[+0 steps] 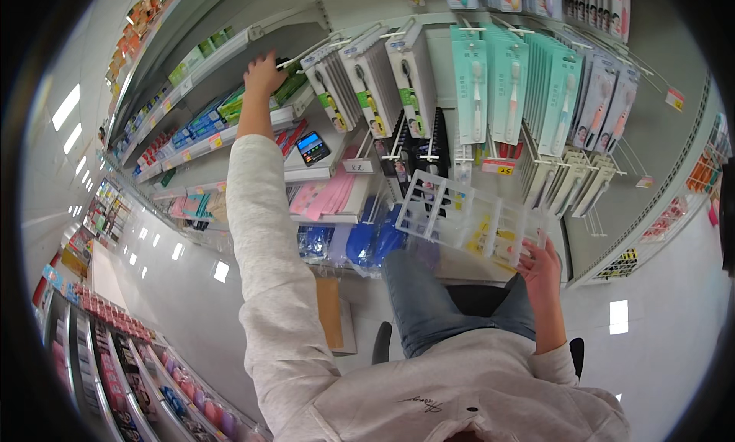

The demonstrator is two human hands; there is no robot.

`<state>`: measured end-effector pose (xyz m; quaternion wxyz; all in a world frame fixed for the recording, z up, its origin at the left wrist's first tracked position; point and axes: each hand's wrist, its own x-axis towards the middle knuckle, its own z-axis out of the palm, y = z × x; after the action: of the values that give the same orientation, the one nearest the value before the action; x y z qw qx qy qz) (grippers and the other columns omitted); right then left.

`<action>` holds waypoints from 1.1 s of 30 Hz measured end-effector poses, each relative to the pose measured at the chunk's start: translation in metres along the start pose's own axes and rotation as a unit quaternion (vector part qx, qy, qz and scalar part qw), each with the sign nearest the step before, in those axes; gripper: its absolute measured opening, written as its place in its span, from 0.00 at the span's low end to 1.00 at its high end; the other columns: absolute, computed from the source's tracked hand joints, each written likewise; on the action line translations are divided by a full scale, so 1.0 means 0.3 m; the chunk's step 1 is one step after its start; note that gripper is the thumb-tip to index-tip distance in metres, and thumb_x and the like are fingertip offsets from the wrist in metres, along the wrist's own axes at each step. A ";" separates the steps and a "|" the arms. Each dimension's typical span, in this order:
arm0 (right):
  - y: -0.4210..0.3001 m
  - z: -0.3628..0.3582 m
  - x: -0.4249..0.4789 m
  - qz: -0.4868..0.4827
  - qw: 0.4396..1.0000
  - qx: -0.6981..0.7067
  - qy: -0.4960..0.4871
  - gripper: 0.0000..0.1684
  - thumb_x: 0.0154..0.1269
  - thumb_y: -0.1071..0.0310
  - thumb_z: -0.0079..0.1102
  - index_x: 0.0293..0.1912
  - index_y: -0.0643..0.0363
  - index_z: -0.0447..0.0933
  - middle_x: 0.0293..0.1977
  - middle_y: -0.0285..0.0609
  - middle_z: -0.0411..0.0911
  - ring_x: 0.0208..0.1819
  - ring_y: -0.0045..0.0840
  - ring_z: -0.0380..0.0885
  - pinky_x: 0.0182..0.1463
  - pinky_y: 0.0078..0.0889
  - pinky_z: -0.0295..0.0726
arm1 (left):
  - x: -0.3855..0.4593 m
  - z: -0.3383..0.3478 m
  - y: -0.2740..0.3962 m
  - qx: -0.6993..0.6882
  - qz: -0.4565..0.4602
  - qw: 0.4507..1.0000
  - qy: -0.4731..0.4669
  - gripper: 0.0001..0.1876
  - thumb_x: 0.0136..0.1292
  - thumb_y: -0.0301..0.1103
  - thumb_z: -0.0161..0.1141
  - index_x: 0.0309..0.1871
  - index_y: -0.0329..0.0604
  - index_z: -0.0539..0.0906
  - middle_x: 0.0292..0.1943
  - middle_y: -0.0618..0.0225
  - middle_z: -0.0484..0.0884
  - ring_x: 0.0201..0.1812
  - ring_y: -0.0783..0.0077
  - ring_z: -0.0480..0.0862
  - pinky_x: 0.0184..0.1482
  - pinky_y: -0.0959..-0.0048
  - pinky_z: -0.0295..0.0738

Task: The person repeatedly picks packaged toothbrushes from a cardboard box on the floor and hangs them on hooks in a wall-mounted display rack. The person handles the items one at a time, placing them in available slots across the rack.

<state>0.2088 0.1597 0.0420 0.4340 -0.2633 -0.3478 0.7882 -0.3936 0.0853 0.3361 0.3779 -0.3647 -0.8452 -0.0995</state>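
My left hand [264,74] reaches up to a shelf of boxed goods, fingers spread, beside green boxes [290,84] and left of the hanging toothbrush packs [370,77]. Whether its fingertips touch a box cannot be told. My right hand [538,258] grips the right end of a clear plastic divided tray [479,218], which is tilted above my lap. Small yellow things show in or through the tray's compartments. A phone [313,148] with a lit screen lies on the shelf below my left hand.
Teal toothbrush packs [505,86] hang on hooks ahead. Pink cloth-like goods [327,196] and blue plastic-wrapped items [376,235] fill lower shelves. A cardboard box [330,315] stands on the floor, left of my legs. A shelf side panel [643,195] rises at the right.
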 end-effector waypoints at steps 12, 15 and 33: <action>0.008 0.035 -0.018 0.008 1.000 -0.024 -0.006 0.29 0.72 0.68 0.43 0.69 0.57 0.53 0.52 0.52 0.76 0.47 0.39 0.83 0.46 0.32 0.83 | -0.041 -0.005 0.044 0.047 -0.006 0.998 0.043 0.32 0.50 0.43 0.71 0.60 0.58 0.72 0.59 0.66 0.76 0.60 0.53 0.74 0.56 0.52 0.73; 0.005 0.028 -0.011 0.013 1.000 -0.020 -0.004 0.29 0.72 0.68 0.44 0.69 0.57 0.54 0.52 0.50 0.77 0.47 0.39 0.83 0.46 0.31 0.83 | -0.053 -0.023 0.047 0.060 -0.002 0.997 0.055 0.29 0.51 0.41 0.71 0.58 0.56 0.74 0.55 0.66 0.78 0.58 0.54 0.76 0.54 0.52 0.75; 0.043 0.000 0.017 0.015 1.000 -0.002 0.004 0.29 0.71 0.69 0.44 0.69 0.61 0.56 0.51 0.47 0.76 0.49 0.37 0.82 0.48 0.29 0.80 | -0.607 -0.316 0.020 -0.214 -0.067 0.826 0.516 0.10 0.63 0.27 0.57 0.47 0.37 0.78 0.37 0.52 0.86 0.33 0.59 0.86 0.32 0.65 0.79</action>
<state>0.1997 0.1591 0.0313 0.4231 -0.2720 -0.3438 0.7929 -0.2541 -0.0512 0.2718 0.6639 -0.2747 -0.5063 -0.4769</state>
